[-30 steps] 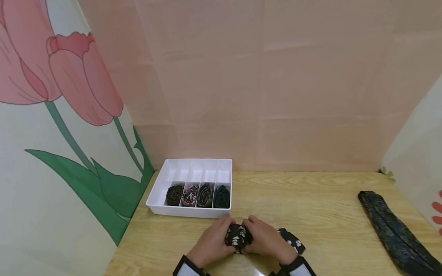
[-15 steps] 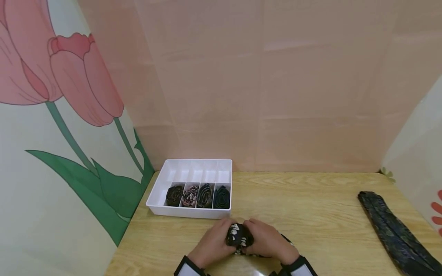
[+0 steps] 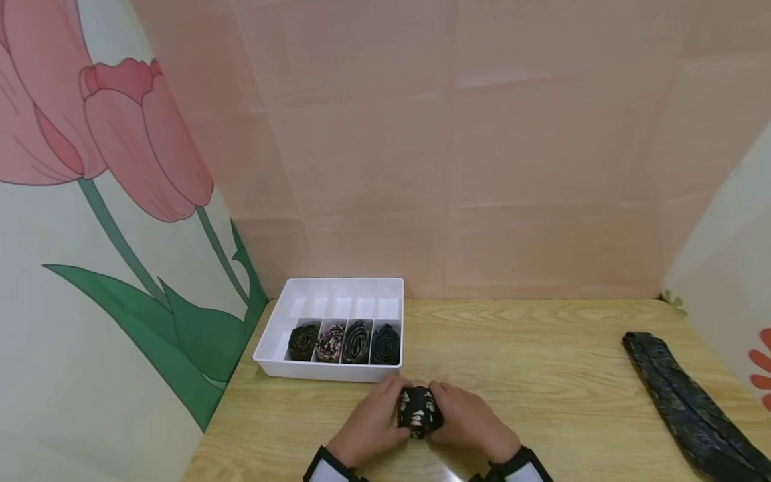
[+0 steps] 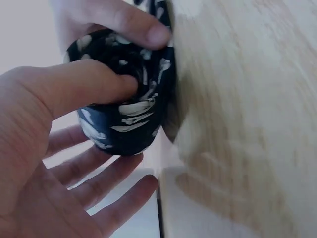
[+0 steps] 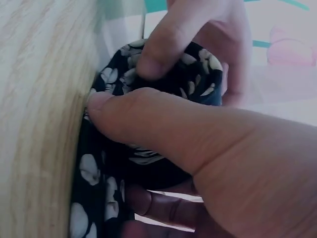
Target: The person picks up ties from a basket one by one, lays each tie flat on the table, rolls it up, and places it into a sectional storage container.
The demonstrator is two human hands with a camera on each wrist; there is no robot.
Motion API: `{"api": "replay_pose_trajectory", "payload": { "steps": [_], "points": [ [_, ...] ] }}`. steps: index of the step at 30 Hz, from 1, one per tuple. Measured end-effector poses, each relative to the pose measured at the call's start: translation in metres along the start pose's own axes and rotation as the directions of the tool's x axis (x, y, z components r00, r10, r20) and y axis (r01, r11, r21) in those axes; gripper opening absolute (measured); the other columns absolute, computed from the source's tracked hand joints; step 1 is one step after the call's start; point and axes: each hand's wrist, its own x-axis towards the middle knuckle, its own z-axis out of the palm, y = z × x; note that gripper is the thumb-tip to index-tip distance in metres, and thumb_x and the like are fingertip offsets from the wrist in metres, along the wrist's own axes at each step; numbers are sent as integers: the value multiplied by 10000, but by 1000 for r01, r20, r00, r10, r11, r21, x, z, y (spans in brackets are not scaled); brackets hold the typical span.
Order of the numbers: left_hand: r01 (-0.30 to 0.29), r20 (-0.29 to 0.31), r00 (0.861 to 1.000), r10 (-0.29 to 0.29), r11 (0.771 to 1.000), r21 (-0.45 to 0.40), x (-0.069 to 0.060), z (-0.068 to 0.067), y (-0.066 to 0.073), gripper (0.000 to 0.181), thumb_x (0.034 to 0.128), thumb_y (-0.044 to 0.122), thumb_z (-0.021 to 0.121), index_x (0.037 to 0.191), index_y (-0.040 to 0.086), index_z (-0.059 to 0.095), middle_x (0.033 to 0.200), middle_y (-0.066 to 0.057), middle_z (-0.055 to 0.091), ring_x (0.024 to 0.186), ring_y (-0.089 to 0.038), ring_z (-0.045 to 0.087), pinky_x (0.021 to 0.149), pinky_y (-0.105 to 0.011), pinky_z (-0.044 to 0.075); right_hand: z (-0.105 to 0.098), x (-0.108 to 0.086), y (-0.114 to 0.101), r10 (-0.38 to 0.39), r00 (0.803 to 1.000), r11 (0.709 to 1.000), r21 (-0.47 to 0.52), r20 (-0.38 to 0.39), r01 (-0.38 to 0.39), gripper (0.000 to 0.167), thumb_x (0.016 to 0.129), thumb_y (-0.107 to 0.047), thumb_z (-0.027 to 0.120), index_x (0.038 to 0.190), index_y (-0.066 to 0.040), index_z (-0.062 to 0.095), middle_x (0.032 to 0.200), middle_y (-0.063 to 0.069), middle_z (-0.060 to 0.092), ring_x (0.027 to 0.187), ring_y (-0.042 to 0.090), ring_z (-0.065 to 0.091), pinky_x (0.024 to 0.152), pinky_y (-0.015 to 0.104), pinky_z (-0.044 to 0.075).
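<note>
A rolled strip of black cloth with a white petal print (image 3: 419,410) is held between both hands at the table's front. My left hand (image 3: 375,420) grips its left side, the thumb pressed into the coil's end and the other fingers beneath, as the left wrist view shows. From the other side my right hand (image 3: 472,422) grips the cloth roll (image 5: 198,74), its thumb across the coil's end and fingers below. A flat loose tail (image 5: 89,198) of the same cloth runs along the tabletop in the right wrist view; in the head view it is hidden.
A white divided tray (image 3: 328,369) stands just beyond my hands. Its front compartments hold several dark patterned cloth rolls (image 3: 357,343). On the right of the wooden table (image 3: 530,348) lies a long folded dark cloth (image 3: 680,395). A pinkish wall covering (image 3: 458,167) rises behind.
The roll has turned in my hands. Its loose tail, seen right of my right hand a second ago, no longer shows in the head view. The hands have hardly shifted.
</note>
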Motion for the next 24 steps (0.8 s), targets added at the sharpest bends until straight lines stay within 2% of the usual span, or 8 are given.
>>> {"api": "replay_pose_trajectory", "payload": {
  "steps": [3,7,9,11,15,18,22,24],
  "points": [
    [1,9,1000,-1,1000,-14,1,0,2,671,730,117,891,1340,192,620,1308,31,570,1186,-119,613,1043,-344,568,0,0,1,-7,1000,1000,29,20,6,648,684,-374,974,1168,-120,625,1053,-5,649,884,172,674,752,405,593],
    [10,2,1000,-10,999,45,2,-3,5,590,728,143,903,1273,180,679,1254,50,548,1151,-86,579,1019,-304,568,-2,2,-2,-27,999,995,92,21,25,674,731,-465,952,1229,-161,613,1116,-53,558,946,122,652,786,366,597],
    [13,-11,1000,-13,998,60,2,-5,7,590,714,165,919,1257,179,690,1241,54,550,1142,-84,567,996,-294,568,-2,2,-2,-30,999,993,115,18,27,658,736,-444,957,1215,-159,606,1113,-54,541,948,106,638,792,354,594],
    [16,-13,1000,-16,999,51,3,-5,8,652,706,180,920,1308,165,669,1266,45,555,1162,-94,561,1007,-297,562,-2,2,-1,-23,999,993,118,26,20,649,719,-395,974,1179,-132,600,1087,-39,543,931,110,629,795,360,594],
    [-6,5,1000,6,1000,-22,3,1,7,762,711,154,892,1407,145,583,1336,8,594,1217,-116,583,1055,-323,544,-2,-1,3,-4,999,993,118,49,-2,669,670,-320,1003,1142,-96,586,1056,-10,558,917,139,629,813,388,599],
    [-26,11,1000,27,999,-32,2,7,4,714,708,153,891,1365,158,611,1308,10,627,1190,-112,610,1042,-310,547,-3,-2,4,-9,998,992,124,60,1,680,669,-343,1000,1157,-109,589,1076,-17,556,931,136,631,829,385,600],
    [-58,-36,997,61,996,72,1,5,3,607,690,212,915,1258,174,703,1226,17,635,1118,-113,623,976,-283,564,-8,-1,-1,-36,998,989,142,54,28,678,701,-401,979,1203,-149,600,1112,-42,540,974,118,634,830,357,595],
    [-55,-59,996,63,990,131,1,1,6,595,698,240,922,1252,173,715,1202,18,629,1105,-121,612,958,-287,567,-10,-1,-3,-45,998,989,145,38,39,653,716,-385,969,1204,-157,600,1112,-54,534,981,108,629,823,343,589]
  ]
}}
